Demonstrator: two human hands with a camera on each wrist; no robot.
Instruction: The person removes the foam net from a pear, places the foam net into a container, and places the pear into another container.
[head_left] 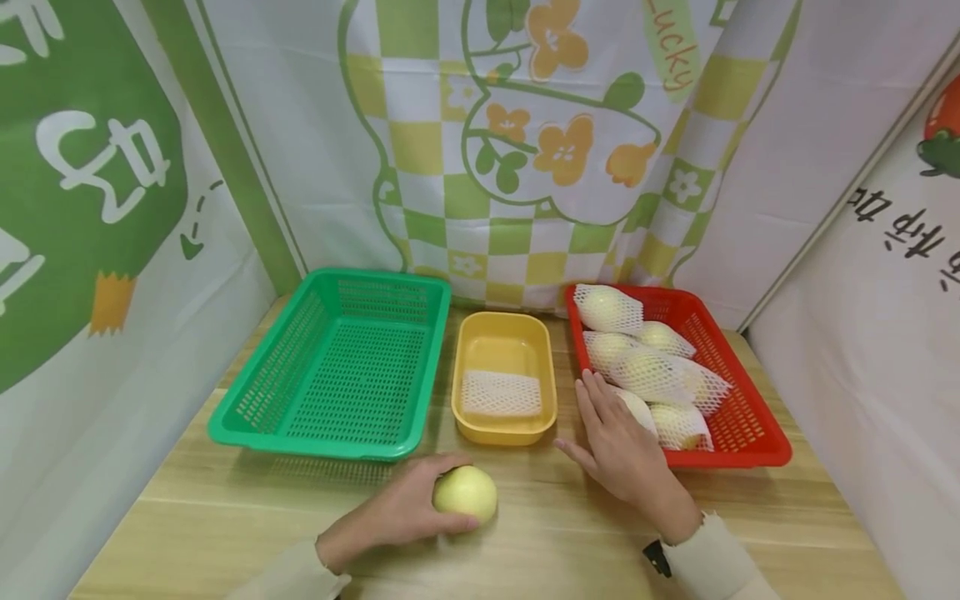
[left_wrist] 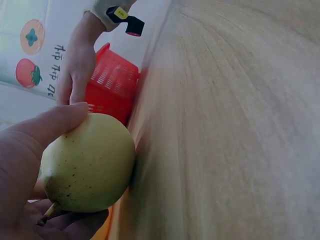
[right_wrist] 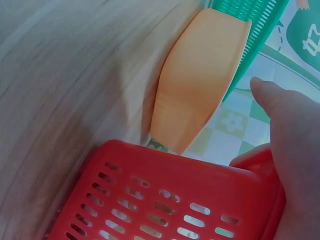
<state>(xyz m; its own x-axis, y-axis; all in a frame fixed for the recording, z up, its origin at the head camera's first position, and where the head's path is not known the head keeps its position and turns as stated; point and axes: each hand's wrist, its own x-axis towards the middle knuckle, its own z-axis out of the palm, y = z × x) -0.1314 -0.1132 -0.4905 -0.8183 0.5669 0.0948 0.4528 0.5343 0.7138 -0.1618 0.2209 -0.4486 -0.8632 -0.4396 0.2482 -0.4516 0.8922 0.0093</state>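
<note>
My left hand (head_left: 411,502) grips a pale yellow-green pear (head_left: 467,493) just over the front of the table. In the left wrist view its thumb lies over one side of the speckled pear (left_wrist: 92,162), and the short stem points toward the palm. At the red basket (head_left: 738,457) my right hand (head_left: 622,450) reaches over the near-left rim, fingers extended and thumb apart. Several pears in white foam nets (head_left: 651,373) fill that basket's left part. One pear beside the right hand is partly hidden by it.
A small yellow tray (head_left: 504,435) with a flattened white foam net (head_left: 500,393) inside stands mid-table. To its left is a green slotted basket (head_left: 345,379) with a bare bottom. A printed curtain (head_left: 502,167) hangs behind, with white side walls left and right.
</note>
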